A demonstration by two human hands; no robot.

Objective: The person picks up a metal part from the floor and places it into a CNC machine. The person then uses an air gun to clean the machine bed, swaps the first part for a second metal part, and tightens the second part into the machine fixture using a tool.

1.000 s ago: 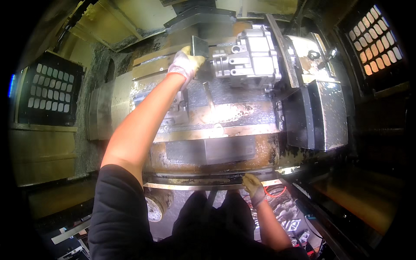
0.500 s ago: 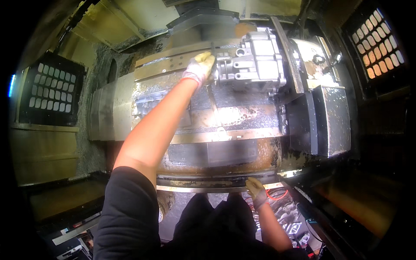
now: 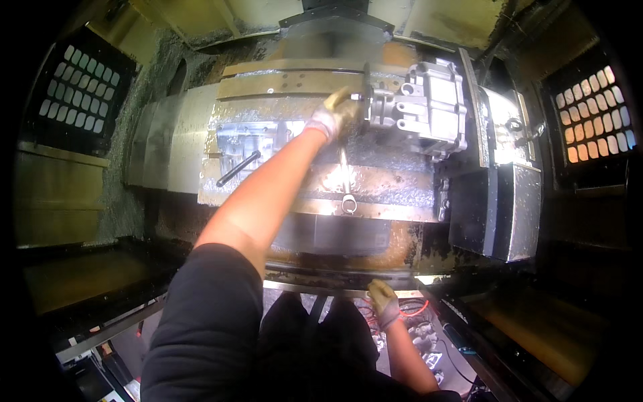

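Note:
My left hand [image 3: 329, 115], in a yellowish work glove, reaches to the left side of a silver metal casting [image 3: 432, 107] clamped upright on the machine bed. Its fingers, slightly blurred, close at the end of a bolt [image 3: 355, 97] that juts out beside the dark fixture plate [image 3: 367, 94]. Just below that hand a combination wrench [image 3: 347, 177] lies on the bed, its ring end toward me. A black rod [image 3: 239, 168] rests left of my forearm. My right hand [image 3: 384, 303], also gloved, is curled at the metal front sill [image 3: 335, 290]; whatever it grips is hidden.
A slotted bed [image 3: 261, 86] carries the fixture. To its right stand a tall metal plate [image 3: 473, 110] and a dark boxy unit [image 3: 519, 211]. Metal chips coat the walls. Several castings [image 3: 425, 342] and an orange hose [image 3: 416, 311] are below the sill at right.
The whole view has shifted, so the casting sits further right and lower. My left hand stays beside the casting, its fingers now at the bolt end. The black rod and more of the wrench show now.

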